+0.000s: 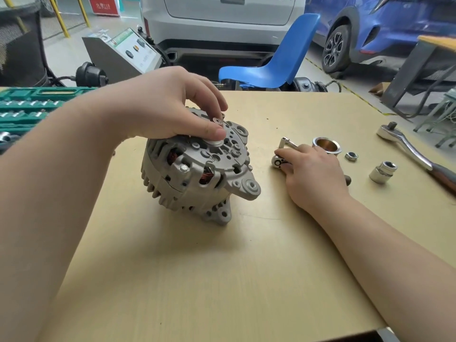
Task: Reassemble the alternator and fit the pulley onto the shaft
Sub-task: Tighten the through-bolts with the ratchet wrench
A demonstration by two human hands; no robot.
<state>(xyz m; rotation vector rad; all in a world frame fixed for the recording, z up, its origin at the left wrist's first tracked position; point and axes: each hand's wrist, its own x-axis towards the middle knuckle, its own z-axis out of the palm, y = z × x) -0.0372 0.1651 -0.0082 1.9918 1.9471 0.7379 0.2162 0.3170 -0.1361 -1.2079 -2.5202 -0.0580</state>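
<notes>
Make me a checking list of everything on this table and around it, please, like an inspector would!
Surface: tan wooden tabletop, bare near the person, a few dark specks at the far side.
Job's things: grey cast-metal alternator sits left of centre, copper windings showing; shiny metal pulley with a coppery inside, small hex nut and chrome socket lie to its right.
Clutter: long chrome ratchet handle at the right edge; green socket-set case far left.
Grippers: left hand pinches a small silver washer over the alternator's top; right hand rests on a small chrome ratchet.
Cables: nothing seen on the table.
Surroundings: blue plastic chair, white car, blue car.
</notes>
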